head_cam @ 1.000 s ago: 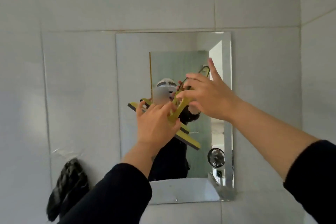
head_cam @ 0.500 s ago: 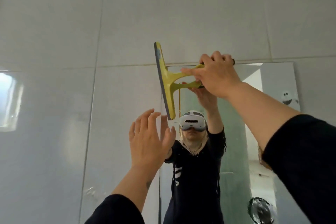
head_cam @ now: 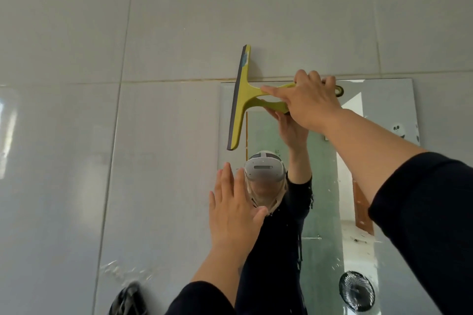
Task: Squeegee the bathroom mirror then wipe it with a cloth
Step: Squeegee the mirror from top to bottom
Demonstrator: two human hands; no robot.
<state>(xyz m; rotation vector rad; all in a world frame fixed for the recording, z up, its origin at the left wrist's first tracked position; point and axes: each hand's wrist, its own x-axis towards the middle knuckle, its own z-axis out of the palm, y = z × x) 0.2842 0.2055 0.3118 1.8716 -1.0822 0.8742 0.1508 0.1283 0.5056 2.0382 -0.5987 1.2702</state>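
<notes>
A frameless bathroom mirror (head_cam: pixel 384 115) hangs on the grey tiled wall, with water drops on its glass. My right hand (head_cam: pixel 307 100) grips the handle of a yellow-green squeegee (head_cam: pixel 242 100). Its blade stands upright at the mirror's top left corner, half above the top edge and lying along the left edge. My left hand (head_cam: pixel 234 215) is open, fingers together, flat near the mirror's left edge below the squeegee. A dark cloth (head_cam: pixel 128 300) hangs on the wall at the bottom left, partly cut off.
Large glossy grey wall tiles (head_cam: pixel 76 161) surround the mirror, with a wet smear at the lower left. The mirror reflects me, a doorway and a small black fan (head_cam: pixel 355 291) at its lower right.
My right hand has lifted the squeegee from mid-mirror to the top left corner and turned its blade upright. My left hand let go of it and is open. My view tilted up.
</notes>
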